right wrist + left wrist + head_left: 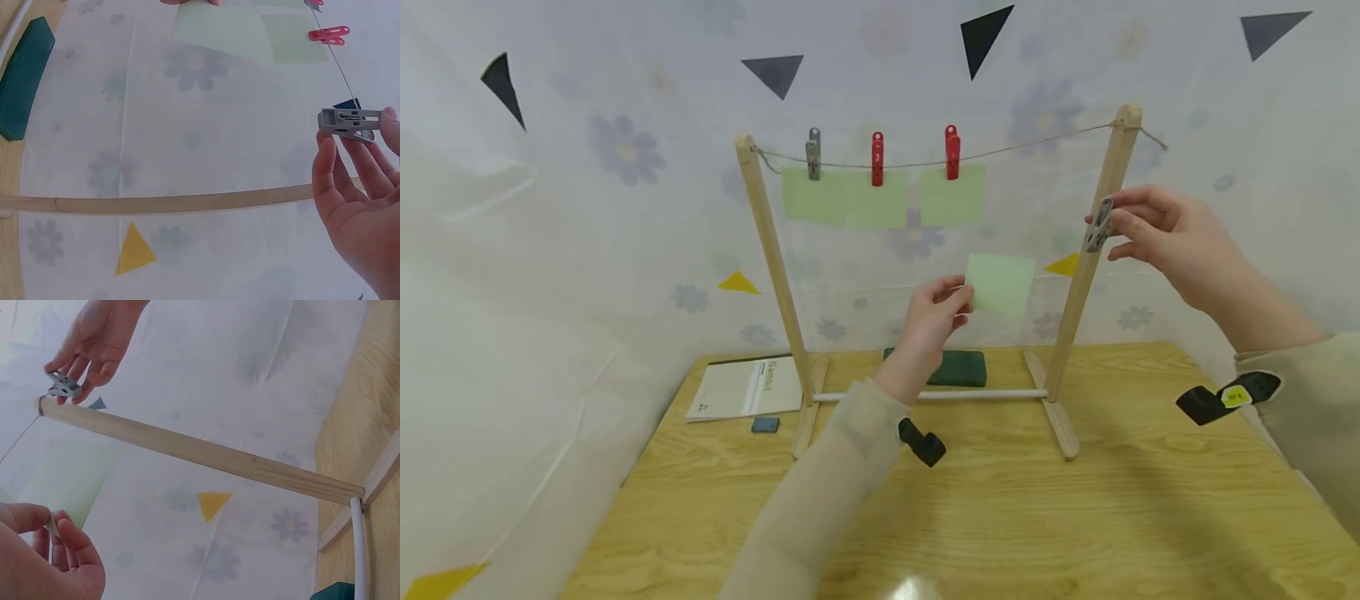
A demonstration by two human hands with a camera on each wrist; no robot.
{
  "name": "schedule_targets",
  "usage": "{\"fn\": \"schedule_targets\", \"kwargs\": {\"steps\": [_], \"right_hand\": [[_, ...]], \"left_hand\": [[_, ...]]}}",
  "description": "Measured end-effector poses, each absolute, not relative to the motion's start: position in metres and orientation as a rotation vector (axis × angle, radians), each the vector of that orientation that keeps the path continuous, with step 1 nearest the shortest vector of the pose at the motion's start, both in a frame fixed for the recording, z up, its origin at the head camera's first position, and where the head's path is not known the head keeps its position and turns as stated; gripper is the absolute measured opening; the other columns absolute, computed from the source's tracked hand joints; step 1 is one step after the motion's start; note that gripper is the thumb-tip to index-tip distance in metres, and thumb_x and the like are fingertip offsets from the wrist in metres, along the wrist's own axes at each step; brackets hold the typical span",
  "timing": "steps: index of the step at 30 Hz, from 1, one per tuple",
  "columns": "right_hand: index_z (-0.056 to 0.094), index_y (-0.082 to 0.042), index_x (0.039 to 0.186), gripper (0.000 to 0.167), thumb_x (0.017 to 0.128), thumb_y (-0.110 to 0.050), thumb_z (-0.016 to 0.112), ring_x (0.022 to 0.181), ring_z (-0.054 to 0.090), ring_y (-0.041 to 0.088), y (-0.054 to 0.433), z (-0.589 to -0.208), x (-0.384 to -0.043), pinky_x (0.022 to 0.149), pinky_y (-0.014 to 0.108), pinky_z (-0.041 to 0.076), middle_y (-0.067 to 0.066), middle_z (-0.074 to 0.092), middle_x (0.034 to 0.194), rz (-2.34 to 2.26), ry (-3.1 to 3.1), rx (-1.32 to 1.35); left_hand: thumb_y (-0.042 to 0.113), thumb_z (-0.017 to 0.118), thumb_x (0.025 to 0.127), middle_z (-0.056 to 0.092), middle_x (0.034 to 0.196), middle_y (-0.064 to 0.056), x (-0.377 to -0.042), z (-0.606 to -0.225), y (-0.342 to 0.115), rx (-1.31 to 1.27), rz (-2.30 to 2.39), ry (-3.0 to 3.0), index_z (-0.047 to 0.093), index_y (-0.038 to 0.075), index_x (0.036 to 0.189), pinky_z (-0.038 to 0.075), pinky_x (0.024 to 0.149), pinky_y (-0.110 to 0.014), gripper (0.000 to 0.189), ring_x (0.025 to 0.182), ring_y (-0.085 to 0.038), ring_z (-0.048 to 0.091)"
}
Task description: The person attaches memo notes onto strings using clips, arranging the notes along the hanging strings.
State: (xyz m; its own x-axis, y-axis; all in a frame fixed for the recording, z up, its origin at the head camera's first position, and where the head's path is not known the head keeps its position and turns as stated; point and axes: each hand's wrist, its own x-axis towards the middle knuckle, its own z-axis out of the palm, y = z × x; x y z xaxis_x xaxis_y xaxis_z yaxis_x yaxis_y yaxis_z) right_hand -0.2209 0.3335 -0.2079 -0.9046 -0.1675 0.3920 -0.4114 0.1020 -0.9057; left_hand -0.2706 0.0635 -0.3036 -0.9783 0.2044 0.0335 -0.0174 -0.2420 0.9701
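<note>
My left hand [934, 321] pinches a pale green paper square [1000, 283] by its left edge, below the string [1037, 143]. In my right hand [1180, 242] a grey clothespin [1099, 225] is held between thumb and fingers, beside the right wooden post [1086, 267]. The right wrist view shows this clothespin [350, 124] from close by. On the string, a grey clothespin [813, 154] and two red clothespins, one in the middle [877, 158] and one further right [952, 152], hold green paper squares [951, 196]. The two left squares overlap or touch; I cannot tell which.
The left post [775, 267] and a white crossbar [925, 396] complete the frame standing on the wooden table [955, 508]. Behind the crossbar lies a dark green case [958, 368]. A notebook [745, 387] and a small blue object [765, 425] lie at the left.
</note>
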Motion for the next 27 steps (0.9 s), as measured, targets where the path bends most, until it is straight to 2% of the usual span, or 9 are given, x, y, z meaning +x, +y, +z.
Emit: {"fn": "schedule_targets", "kwargs": {"steps": [12,22,27], "right_hand": [[0.057,-0.007,0.123,0.025,0.099,-0.012,0.058,0.096,0.066,0.005,0.332,-0.184,-0.223,0.069,0.017,0.055,-0.007,0.073,0.111,1.822,-2.198,0.600],[0.052,-0.008,0.127,0.032,0.097,-0.018,0.060,0.097,0.066,0.005,0.325,-0.157,-0.232,0.070,0.015,0.055,-0.007,0.069,0.113,1.756,-2.203,0.549],[0.053,-0.007,0.124,0.031,0.096,-0.018,0.061,0.098,0.066,0.005,0.320,-0.151,-0.235,0.071,0.014,0.054,-0.006,0.069,0.113,1.755,-2.163,0.544]], "left_hand": [[0.015,0.067,0.095,0.068,0.103,-0.001,-0.272,-0.281,0.071,0.253,2.421,1.801,0.068,0.011,0.121,0.051,0.069,-0.020,0.026,0.081,-0.015,0.061],[0.011,0.066,0.096,0.064,0.095,0.001,-0.275,-0.262,0.082,0.277,2.500,1.726,0.067,0.008,0.122,0.056,0.080,-0.027,0.026,0.077,-0.012,0.061],[0.008,0.065,0.096,0.063,0.091,0.002,-0.275,-0.254,0.088,0.262,2.527,1.687,0.067,0.005,0.123,0.053,0.072,-0.020,0.027,0.076,-0.011,0.061]]}}
